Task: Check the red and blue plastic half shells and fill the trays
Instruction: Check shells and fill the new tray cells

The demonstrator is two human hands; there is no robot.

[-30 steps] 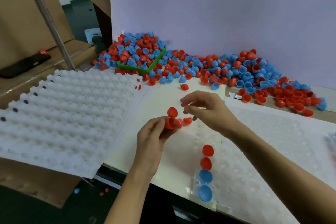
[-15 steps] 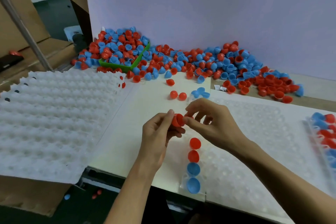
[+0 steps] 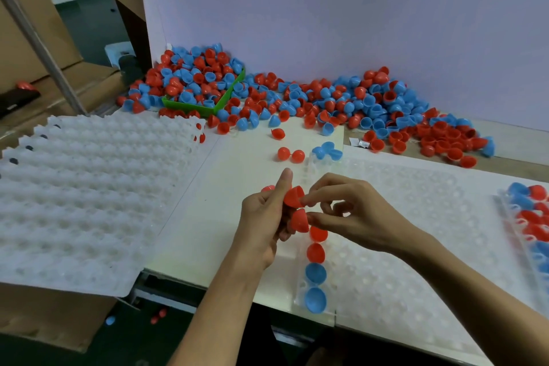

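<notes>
Left hand (image 3: 263,218) grip curled round a small bunch of red half shells, thumb up straight; top red shell (image 3: 294,196) sits against the thumb, a lower red shell (image 3: 299,220) sticks out by the fingertips, another red bit shows behind the thumb. Right hand (image 3: 353,212) grip pinches at these: upper fingers touch the top shell's right edge, lower fingers touch the lower shell's right side. Both hands above the near-left part of the clear tray (image 3: 416,232), which lies on the white bench (image 3: 234,181).

Just below the grips, the tray's left column holds two red shells (image 3: 316,244) then two blue shells (image 3: 315,287), open side up. Second tray (image 3: 531,223) at far right edge, filled with mixed red and blue.

Loose pile of shells (image 3: 326,101) along the purple back wall, some heaped in a green bin (image 3: 208,108). Two loose red shells (image 3: 291,154) and a few blue ones (image 3: 326,150) on the bench beyond the hands. Stack of white empty trays (image 3: 89,187) at left, on a cardboard box.
</notes>
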